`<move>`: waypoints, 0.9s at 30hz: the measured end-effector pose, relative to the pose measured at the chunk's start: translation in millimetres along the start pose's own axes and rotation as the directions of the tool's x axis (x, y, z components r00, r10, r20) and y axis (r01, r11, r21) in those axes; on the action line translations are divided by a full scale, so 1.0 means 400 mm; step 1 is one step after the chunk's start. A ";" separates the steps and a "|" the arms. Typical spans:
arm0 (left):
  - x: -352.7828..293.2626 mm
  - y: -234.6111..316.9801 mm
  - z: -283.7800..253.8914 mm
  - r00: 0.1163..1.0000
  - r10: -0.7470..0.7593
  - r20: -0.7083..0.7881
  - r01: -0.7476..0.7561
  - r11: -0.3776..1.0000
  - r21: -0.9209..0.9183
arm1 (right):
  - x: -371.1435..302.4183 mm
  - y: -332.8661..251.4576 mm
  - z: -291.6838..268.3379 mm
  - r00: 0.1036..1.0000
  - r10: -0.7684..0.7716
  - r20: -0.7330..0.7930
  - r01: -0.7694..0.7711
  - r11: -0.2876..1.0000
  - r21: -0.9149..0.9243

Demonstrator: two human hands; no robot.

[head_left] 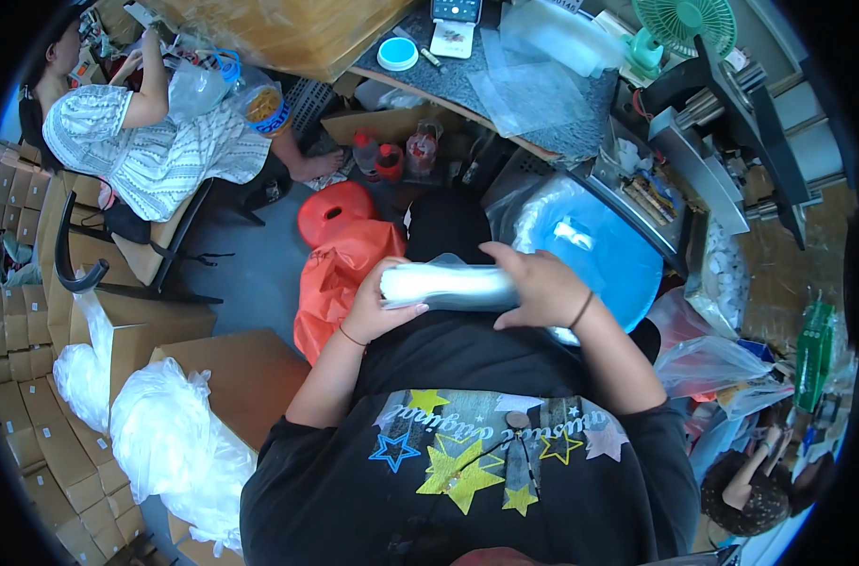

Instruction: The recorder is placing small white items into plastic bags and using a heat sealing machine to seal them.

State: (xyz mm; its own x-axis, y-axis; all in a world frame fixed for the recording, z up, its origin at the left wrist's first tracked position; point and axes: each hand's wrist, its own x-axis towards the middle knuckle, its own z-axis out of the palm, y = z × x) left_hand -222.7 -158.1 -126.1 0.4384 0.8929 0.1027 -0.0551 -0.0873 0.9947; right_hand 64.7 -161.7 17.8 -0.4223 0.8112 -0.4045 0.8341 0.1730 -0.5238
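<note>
Across my lap lies a white bundle in clear plastic film (453, 286), long and roughly flat. My left hand (377, 307) is closed round its left end, with the thumb along the near side. At the other end, my right hand (542, 288) spans the bundle between thumb and fingers, gripping the film-covered end. Loose film shows along the bundle's far edge. What exactly is inside the wrapping, I cannot make out.
A blue-lined tub (590, 255) stands at my right, beside a metal press (712, 141). Ahead is a worktable (458, 85) with plastic bags and a green fan (684, 28). Red plastic (344, 274) and cardboard boxes (231, 377) sit to my left. Another person (156, 132) sits far left.
</note>
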 end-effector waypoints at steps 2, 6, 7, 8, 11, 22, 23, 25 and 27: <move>0.011 0.020 0.001 1.000 0.000 0.025 0.000 1.000 -0.004 | 0.002 0.091 0.049 0.993 -0.082 -0.088 0.108 0.928 0.356; 0.011 0.029 0.003 0.992 -0.122 0.014 0.122 0.993 -0.011 | 0.009 0.153 0.141 0.917 -0.062 -0.393 0.398 0.174 0.901; 0.008 0.029 -0.001 0.992 -0.127 0.014 0.127 0.992 -0.010 | 0.009 0.184 0.162 0.918 -0.061 -0.391 0.395 0.169 0.903; 0.009 0.032 -0.004 0.990 -0.131 0.049 0.131 0.991 -0.001 | 0.012 0.198 0.172 0.936 -0.095 -0.340 0.353 0.300 0.886; 0.041 0.076 -0.009 0.994 -0.014 0.110 0.003 0.995 0.098 | 0.000 0.199 0.200 0.956 -0.106 -0.273 0.289 0.497 0.818; 0.032 0.082 -0.011 0.982 -0.076 0.172 0.034 0.972 0.233 | 0.031 -0.041 0.046 0.747 -0.389 -0.540 0.294 0.921 -0.256; 0.033 0.087 -0.013 0.984 -0.075 0.161 0.036 0.971 0.235 | 0.029 -0.062 0.025 0.745 -0.398 -0.535 0.304 0.917 -0.259; 0.030 0.098 -0.010 0.992 0.017 0.126 -0.051 0.960 0.274 | 0.024 -0.091 -0.002 0.720 -0.510 -0.470 0.297 0.839 -0.455; 0.033 0.103 -0.008 0.992 0.030 0.125 -0.064 0.958 0.281 | 0.039 -0.108 0.001 0.702 -0.542 -0.463 0.333 0.823 -0.460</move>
State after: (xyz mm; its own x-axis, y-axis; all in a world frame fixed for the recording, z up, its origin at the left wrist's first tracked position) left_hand -222.0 -148.6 -83.9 0.5454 0.8276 0.1329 0.1710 -0.2651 0.9489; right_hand 21.9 -156.6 33.7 -0.5839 0.7339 0.3470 0.7095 0.6691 -0.2213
